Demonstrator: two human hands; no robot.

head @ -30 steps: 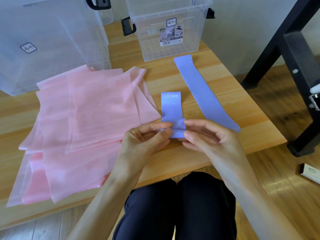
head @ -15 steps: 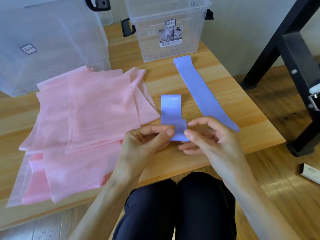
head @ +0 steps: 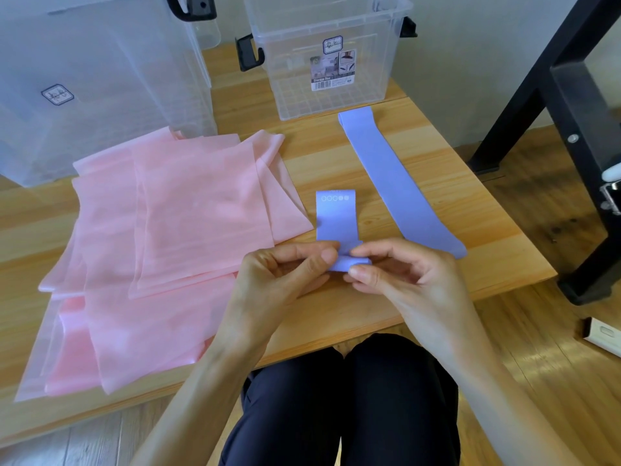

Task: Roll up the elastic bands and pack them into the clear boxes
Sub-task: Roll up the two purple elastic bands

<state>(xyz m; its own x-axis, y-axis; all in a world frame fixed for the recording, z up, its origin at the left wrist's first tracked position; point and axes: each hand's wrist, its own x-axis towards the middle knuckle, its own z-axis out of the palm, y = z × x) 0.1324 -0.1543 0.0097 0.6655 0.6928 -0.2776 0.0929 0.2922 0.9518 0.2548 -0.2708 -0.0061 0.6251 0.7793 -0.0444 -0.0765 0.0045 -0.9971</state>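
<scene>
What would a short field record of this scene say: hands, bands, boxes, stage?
left hand: pinches roll's left end
right hand: pinches roll's right end
short lilac elastic band: near end rolled, rest flat
long lilac elastic band: flat, unrolled
pink elastic sheets: piled at left
small clear plastic box: open
large clear plastic box: behind pink pile
stage: rolling
</scene>
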